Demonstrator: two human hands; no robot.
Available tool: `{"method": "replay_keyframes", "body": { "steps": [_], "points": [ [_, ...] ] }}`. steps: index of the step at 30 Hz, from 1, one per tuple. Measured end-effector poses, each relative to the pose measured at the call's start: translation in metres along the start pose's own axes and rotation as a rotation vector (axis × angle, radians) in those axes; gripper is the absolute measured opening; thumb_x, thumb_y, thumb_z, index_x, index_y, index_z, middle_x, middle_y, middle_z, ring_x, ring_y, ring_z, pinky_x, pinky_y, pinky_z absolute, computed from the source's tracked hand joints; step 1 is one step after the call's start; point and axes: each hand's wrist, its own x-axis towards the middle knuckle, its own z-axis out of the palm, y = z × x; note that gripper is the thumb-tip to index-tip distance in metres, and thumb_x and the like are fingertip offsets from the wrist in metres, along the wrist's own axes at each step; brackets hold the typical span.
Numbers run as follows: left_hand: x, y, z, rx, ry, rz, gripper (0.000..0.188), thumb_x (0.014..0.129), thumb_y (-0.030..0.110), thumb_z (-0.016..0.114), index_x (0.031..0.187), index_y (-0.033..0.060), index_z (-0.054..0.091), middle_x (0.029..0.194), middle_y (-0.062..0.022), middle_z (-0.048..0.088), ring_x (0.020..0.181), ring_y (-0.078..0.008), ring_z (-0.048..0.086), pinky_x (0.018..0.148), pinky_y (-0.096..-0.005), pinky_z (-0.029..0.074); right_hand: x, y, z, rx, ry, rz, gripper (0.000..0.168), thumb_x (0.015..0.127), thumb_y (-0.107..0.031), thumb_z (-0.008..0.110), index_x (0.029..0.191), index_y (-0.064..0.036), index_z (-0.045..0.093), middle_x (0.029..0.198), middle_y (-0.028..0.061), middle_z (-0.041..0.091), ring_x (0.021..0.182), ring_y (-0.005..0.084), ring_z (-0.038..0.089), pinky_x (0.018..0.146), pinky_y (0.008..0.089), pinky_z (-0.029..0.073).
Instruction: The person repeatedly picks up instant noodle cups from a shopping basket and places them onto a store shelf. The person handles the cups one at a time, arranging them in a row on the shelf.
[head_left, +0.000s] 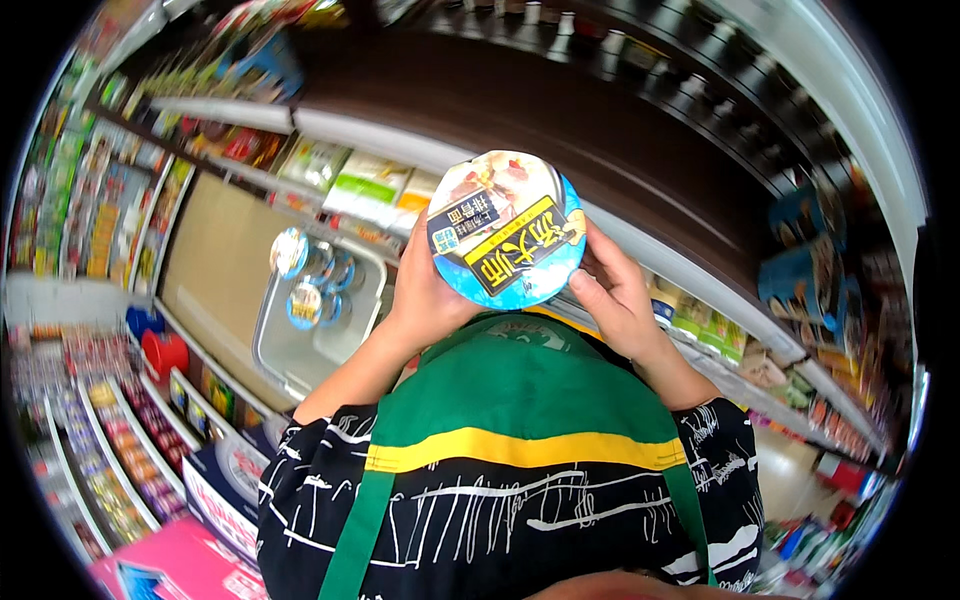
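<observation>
Between my two hands is a blue instant noodle bowl (517, 262) whose printed lid faces up towards me. My left hand (424, 289) cups its left side and lower edge, with the fingers partly hidden beneath. On the right side, the thumb and fingers of my right hand (619, 289) press against the rim. The bowl is held in front of my green apron (525, 390). To the left, a light grey plastic bin (349, 345) stands on the floor. Several similar blue noodle bowls (304, 304) are stacked inside it.
A dark brown shelf (480, 90) spans the space ahead, with a row of price-tag holders above. Packaged goods (367, 180) fill the lower shelf. More blue bowls (799, 285) stand at the right. A red bucket (165, 352) and a pink box (180, 562) are at the left.
</observation>
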Motion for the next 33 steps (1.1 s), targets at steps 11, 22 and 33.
{"method": "replay_keyframes", "body": {
  "steps": [11, 22, 33],
  "points": [
    [-0.139, -0.102, -0.119, 0.306, 0.493, -0.460, 0.080, 0.055, 0.015, 0.084, 0.123, 0.0010, 0.044, 0.117, -0.0151, 0.053, 0.107, -0.0310, 0.054, 0.090, -0.0353, 0.044, 0.099, 0.125, 0.183, 0.286, -0.645, 0.344, 0.061, 0.090, -0.003, 0.050, 0.142, 0.000, 0.019, 0.138, 0.0112, 0.038, 0.122, 0.0191, 0.043, 0.100, 0.0305, 0.036],
    [-0.232, -0.241, -0.205, 0.339, 0.786, -0.789, 0.080, 0.054, 0.015, 0.086, 0.121, 0.0033, 0.043, 0.113, -0.0128, 0.060, 0.103, -0.0249, 0.059, 0.086, -0.0337, 0.047, 0.149, 0.237, 0.371, 0.103, -0.709, 0.548, 0.056, 0.088, -0.004, 0.049, 0.141, -0.006, 0.030, 0.125, 0.0051, 0.050, 0.106, 0.0109, 0.048, 0.089, 0.0255, 0.040],
    [-0.253, -0.306, -0.229, 0.234, 0.722, -0.809, 0.083, 0.052, 0.019, 0.089, 0.118, 0.0025, 0.042, 0.113, -0.0137, 0.061, 0.103, -0.0219, 0.059, 0.086, -0.0326, 0.047, 0.152, 0.305, 0.414, -0.101, -0.629, 0.496, 0.058, 0.087, -0.003, 0.049, 0.141, -0.004, 0.027, 0.123, 0.0114, 0.053, 0.104, 0.0164, 0.054, 0.088, 0.0285, 0.043]
  ]
}}
